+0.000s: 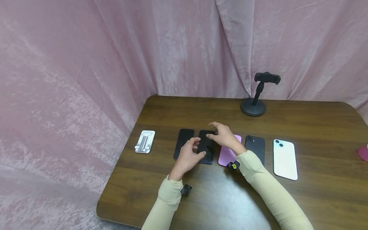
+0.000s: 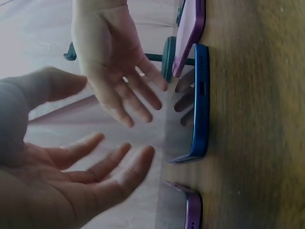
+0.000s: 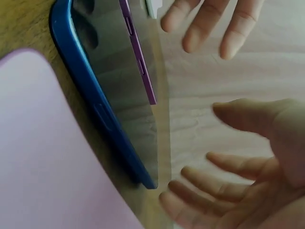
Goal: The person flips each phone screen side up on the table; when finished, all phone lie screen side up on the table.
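Observation:
Both hands hover over a blue-edged smartphone that lies on the table, dark screen up. My left hand is at its near left side, fingers spread and loosely bent, holding nothing. Above its far right part is my right hand, also with nothing in its grasp. In the left wrist view, a gap shows between the left fingers and the blue phone. To the left lies a purple-edged smartphone, screen up, partly behind the left hand. A lilac smartphone lies under the right wrist.
Further right lie a black smartphone and a white smartphone, camera sides up. A folded white phone stand is at the left. The black phone holder stands at the back, near the pink curtain. Something pink shows at the right edge.

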The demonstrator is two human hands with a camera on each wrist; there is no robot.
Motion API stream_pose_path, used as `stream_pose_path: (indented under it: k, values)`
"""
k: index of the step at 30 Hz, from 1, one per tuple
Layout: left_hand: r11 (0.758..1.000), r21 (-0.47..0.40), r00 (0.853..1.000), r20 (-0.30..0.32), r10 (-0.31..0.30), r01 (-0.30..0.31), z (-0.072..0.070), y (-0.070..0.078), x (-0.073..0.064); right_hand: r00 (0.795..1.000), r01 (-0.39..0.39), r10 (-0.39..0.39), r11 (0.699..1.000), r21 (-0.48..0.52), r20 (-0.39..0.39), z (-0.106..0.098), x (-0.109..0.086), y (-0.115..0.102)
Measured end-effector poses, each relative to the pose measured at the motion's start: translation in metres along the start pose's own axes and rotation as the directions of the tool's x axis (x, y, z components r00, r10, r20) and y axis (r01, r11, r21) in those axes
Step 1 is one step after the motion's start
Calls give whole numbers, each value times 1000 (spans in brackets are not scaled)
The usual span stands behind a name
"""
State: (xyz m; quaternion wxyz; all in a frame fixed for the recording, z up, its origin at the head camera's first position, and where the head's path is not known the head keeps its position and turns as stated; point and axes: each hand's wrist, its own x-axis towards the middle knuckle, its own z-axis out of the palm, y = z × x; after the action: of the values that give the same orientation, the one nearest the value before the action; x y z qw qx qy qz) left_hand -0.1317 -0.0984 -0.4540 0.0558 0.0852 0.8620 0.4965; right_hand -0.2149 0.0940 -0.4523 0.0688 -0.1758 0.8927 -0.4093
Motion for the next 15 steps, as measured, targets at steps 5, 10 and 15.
stream_pose_path:
  k: [5, 10, 15]
  values:
    - [997, -47, 998, 24, 64, -63, 2, 1, 5, 998, 45, -41, 994, 101, -44, -7, -5, 4]
    - [997, -32, 996, 54, 74, -73, 8, 5, 9, 998, 42, -36, 993, 108, -54, -14, -11, 11]
    - [997, 3, 992, 98, 76, -76, 17, 10, 14, 999, 19, -15, 996, 88, -52, -22, -18, 20]
